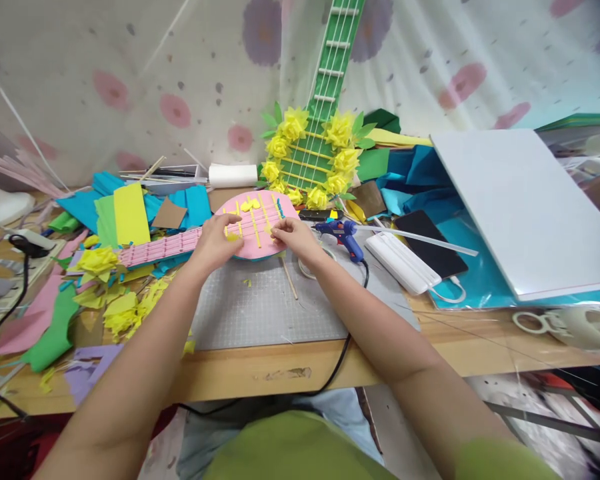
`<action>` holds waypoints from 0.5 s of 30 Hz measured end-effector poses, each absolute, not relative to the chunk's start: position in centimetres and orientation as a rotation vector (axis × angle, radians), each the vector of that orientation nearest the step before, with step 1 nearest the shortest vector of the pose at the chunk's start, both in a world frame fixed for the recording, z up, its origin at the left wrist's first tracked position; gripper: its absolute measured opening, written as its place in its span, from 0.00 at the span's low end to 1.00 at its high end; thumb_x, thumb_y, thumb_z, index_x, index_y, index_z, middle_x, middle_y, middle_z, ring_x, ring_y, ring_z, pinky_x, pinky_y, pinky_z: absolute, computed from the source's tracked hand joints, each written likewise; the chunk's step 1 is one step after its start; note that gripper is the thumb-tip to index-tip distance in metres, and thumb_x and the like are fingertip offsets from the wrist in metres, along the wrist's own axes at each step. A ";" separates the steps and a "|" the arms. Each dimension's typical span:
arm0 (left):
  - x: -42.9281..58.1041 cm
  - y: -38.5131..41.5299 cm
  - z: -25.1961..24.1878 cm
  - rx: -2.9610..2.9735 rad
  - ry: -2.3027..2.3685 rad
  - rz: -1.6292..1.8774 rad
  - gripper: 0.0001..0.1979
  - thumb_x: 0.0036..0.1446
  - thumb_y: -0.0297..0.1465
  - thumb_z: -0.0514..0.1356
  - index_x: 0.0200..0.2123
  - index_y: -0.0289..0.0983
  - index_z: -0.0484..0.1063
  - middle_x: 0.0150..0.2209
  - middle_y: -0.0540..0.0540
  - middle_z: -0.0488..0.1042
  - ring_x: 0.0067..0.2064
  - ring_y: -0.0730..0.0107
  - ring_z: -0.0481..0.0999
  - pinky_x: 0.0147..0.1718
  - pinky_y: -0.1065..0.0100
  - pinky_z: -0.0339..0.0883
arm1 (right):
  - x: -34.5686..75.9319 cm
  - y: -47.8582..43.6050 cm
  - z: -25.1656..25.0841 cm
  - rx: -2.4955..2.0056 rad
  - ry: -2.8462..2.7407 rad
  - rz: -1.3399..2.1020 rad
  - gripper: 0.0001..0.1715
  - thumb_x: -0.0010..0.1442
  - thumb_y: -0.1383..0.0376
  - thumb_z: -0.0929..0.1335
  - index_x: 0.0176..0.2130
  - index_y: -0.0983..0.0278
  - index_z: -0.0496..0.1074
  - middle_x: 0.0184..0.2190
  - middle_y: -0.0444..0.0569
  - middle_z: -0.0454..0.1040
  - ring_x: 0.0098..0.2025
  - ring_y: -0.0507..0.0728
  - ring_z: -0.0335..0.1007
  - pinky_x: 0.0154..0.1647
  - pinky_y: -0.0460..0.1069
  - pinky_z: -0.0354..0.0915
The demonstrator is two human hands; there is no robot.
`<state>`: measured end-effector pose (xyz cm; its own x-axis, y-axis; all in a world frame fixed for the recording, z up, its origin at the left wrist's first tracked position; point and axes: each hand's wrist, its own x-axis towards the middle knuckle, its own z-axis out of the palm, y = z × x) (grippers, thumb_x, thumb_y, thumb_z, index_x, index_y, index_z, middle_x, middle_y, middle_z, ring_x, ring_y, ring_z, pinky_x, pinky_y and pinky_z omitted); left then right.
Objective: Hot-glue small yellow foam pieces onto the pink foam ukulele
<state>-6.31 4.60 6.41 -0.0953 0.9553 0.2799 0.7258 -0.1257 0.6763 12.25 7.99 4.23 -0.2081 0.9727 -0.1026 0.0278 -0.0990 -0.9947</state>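
A pink paper guitar body [253,248] with yellow strips and small blue and yellow pieces lies on the grey cutting mat [280,307]. Its pink neck [160,248] points left. My left hand [219,240] rests at the body's left side, near the neck joint, thumb and fingers apart. At the right edge of the body is my right hand [295,237], its thumb and fingertips pinched together; what lies between them is too small to make out. A blue glue gun [341,232] lies just right of my right hand.
A green guitar [307,157] ringed with yellow flowers leans behind. Paper scraps [130,303] cover the left. To the right are a white power bank [403,263], a black phone [433,243], a white board [525,207] and scissors [535,323]. A black cable [344,350] crosses the front edge.
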 end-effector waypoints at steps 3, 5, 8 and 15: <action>-6.7 5.4 6.1 2.017 1.866 0.816 0.21 0.35 0.22 0.60 0.37 0.41 0.71 0.45 0.42 0.72 0.54 0.49 0.65 0.54 0.53 0.56 | 12.0 8.3 4.1 -1.194 -1.333 1.438 0.08 0.52 0.72 0.67 0.25 0.64 0.64 0.20 0.38 0.68 0.22 0.46 0.64 0.28 0.43 0.63; -6.3 5.6 5.7 2.020 1.883 0.774 0.20 0.35 0.22 0.60 0.37 0.41 0.70 0.45 0.41 0.72 0.52 0.48 0.66 0.53 0.53 0.58 | 11.8 8.3 4.1 -1.181 -1.315 1.437 0.08 0.52 0.72 0.67 0.24 0.64 0.63 0.20 0.38 0.67 0.22 0.46 0.64 0.29 0.43 0.63; -6.0 5.8 5.1 1.994 1.876 0.816 0.18 0.36 0.23 0.59 0.35 0.41 0.70 0.42 0.42 0.74 0.49 0.51 0.69 0.50 0.54 0.60 | 11.7 8.1 4.3 -1.187 -1.323 1.429 0.08 0.52 0.72 0.67 0.24 0.64 0.63 0.20 0.37 0.67 0.22 0.46 0.64 0.29 0.43 0.63; -6.2 6.0 4.7 1.959 1.893 0.906 0.12 0.38 0.24 0.58 0.31 0.40 0.70 0.38 0.43 0.75 0.44 0.56 0.71 0.46 0.58 0.63 | 12.0 8.0 4.1 -1.190 -1.384 1.434 0.07 0.52 0.71 0.67 0.25 0.64 0.63 0.20 0.38 0.68 0.21 0.46 0.63 0.27 0.43 0.63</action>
